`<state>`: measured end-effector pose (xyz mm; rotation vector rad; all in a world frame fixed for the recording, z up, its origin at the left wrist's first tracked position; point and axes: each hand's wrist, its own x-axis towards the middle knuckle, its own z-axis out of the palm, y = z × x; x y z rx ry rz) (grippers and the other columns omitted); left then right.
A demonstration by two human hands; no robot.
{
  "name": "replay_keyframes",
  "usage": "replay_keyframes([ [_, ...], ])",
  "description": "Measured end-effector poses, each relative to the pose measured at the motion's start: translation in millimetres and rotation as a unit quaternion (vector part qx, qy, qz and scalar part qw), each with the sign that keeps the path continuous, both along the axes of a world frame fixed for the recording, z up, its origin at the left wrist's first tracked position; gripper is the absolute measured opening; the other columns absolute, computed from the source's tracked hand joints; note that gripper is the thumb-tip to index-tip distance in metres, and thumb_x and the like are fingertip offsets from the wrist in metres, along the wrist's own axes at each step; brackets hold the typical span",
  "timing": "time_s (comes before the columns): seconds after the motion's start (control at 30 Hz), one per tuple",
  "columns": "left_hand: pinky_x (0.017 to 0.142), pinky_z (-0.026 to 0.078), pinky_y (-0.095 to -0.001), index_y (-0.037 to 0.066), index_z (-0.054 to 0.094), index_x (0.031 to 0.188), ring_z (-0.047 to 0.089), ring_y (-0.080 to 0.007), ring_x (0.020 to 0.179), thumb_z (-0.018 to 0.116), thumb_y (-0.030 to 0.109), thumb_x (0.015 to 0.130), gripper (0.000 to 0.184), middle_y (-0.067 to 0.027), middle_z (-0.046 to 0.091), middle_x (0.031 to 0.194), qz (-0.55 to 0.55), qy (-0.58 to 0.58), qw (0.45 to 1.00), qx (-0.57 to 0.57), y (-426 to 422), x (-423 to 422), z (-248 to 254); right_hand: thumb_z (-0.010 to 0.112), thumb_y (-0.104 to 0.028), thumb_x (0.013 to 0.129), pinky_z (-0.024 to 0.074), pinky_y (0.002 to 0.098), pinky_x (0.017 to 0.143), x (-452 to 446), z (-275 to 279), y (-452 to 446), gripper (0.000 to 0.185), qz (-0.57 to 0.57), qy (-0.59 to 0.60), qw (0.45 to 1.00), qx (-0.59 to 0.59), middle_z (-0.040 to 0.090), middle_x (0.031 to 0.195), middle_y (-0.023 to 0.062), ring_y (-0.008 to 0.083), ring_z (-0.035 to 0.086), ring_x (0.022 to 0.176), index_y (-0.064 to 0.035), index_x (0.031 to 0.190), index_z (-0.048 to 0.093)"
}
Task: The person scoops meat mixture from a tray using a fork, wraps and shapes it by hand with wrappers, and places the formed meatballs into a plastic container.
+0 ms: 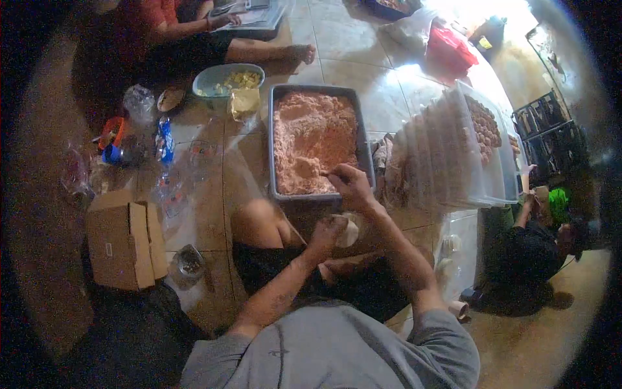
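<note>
A grey rectangular tub [272,139] stands on the tiled floor, filled with a pink, coarse, minced-looking mass [314,136]. Over its near edge, my right hand [352,185] is closed round the handle of a thin tool whose far end meets the mass. Closer to my body, my left hand [329,232] holds a pale round piece [348,233], whose exact nature I cannot make out. Left of the tub are a light blue oval bowl [207,81] with yellowish pieces and a yellow block [244,104] in clear plastic.
Stacked clear plastic boxes [466,142] with brown round pieces stand right of the tub. A cardboard box [123,241], a small clear container [188,262] and a blue packet [164,139] lie left. One person [168,29] sits upper left, another [538,249] at right.
</note>
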<state>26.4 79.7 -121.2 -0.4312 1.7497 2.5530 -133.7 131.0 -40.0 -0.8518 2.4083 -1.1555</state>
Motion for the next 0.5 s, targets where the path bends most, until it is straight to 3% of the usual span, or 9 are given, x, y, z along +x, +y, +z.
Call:
replay_keyframes([
  [0.07, 0.085, 0.053, -0.037, 0.0, 0.062, 0.116, 0.065, -0.0222, 0.097, 0.065, 0.046, 0.095, 0.051, -0.0118, 0.067, 0.107, 0.016, -0.01, 0.999, 0.038, -6.6, -9.9, 21.1, 0.071, -0.013, 0.088, 0.0538, 0.037, 0.075, 0.9, 21.9, 11.8, 0.017, -0.006, 0.073, 0.993, -0.092, 0.072, 0.095, 0.0134, 0.0286, 0.071, 0.085, -0.0032, 0.101, 0.07],
  [0.13, 0.092, 0.05, -0.0405, -0.003, 0.058, 0.122, 0.062, -0.0255, 0.104, 0.056, 0.055, 0.096, 0.063, -0.0139, 0.065, 0.114, 0.045, 0.039, 0.971, 0.23, -27.4, -24.3, 36.6, 0.069, -0.012, 0.087, 0.0537, 0.039, 0.075, 9.4, 55.0, 27.4, 0.015, -0.003, 0.102, 0.991, -0.092, 0.072, 0.1, 0.0134, 0.0318, 0.069, 0.087, -0.0044, 0.1, 0.069],
  [0.2, 0.1, 0.047, -0.0439, -0.005, 0.053, 0.128, 0.06, -0.0289, 0.111, 0.048, 0.063, 0.096, 0.075, -0.016, 0.063, 0.121, 0.075, 0.079, 0.904, 0.414, -48.3, -41.2, 53.5, 0.066, -0.01, 0.087, 0.0526, 0.0419, 0.075, 22.3, 72.8, 43.1, 0.016, -0.029, 0.286, 0.957, -0.03, 0.069, 0.1, 0.0128, 0.0344, 0.067, 0.089, -0.006, 0.102, 0.068],
  [0.23, 0.104, 0.046, -0.0456, -0.006, 0.051, 0.131, 0.059, -0.0305, 0.115, 0.044, 0.068, 0.097, 0.081, -0.017, 0.062, 0.124, 0.089, 0.095, 0.856, 0.501, -52.7, -48.9, 66.5, 0.064, -0.009, 0.086, 0.0514, 0.0436, 0.076, 25.5, 61.1, 51.5, 0.019, -0.05, 0.29, 0.955, -0.024, 0.067, 0.1, 0.0124, 0.0359, 0.065, 0.089, -0.0068, 0.105, 0.067],
  [0.37, 0.114, 0.035, -0.0454, -0.006, 0.045, 0.137, 0.052, -0.0327, 0.127, 0.044, 0.073, 0.093, 0.091, -0.0194, 0.056, 0.134, 0.079, 0.092, 0.832, 0.541, -53.1, -61.8, 126.3, 0.062, -0.003, 0.083, 0.0526, 0.0443, 0.076, 37.6, 9.4, 63.9, 0.029, -0.058, 0.366, 0.929, -0.005, 0.064, 0.102, 0.0149, 0.0376, 0.064, 0.091, -0.0065, 0.112, 0.067],
  [0.47, 0.113, 0.036, -0.0477, -0.007, 0.045, 0.137, 0.051, -0.0347, 0.129, 0.044, 0.073, 0.093, 0.091, -0.0212, 0.055, 0.136, 0.087, 0.093, 0.822, 0.555, -55.6, -59.2, 125.6, 0.06, 0.001, 0.079, 0.054, 0.0438, 0.078, 51.0, 16.8, 57.9, 0.039, -0.118, 0.322, 0.937, -0.073, 0.064, 0.105, 0.0162, 0.0361, 0.065, 0.095, -0.005, 0.117, 0.067],
  [0.5, 0.112, 0.037, -0.05, -0.009, 0.046, 0.136, 0.05, -0.0362, 0.131, 0.041, 0.073, 0.094, 0.093, -0.0231, 0.054, 0.138, 0.123, 0.059, 0.863, 0.487, -62.1, -58.0, 111.0, 0.06, 0.001, 0.079, 0.054, 0.0438, 0.078, 54.0, 25.0, 56.0, 0.039, -0.122, 0.319, 0.937, -0.076, 0.064, 0.105, 0.0162, 0.0361, 0.065, 0.095, -0.005, 0.117, 0.067],
])
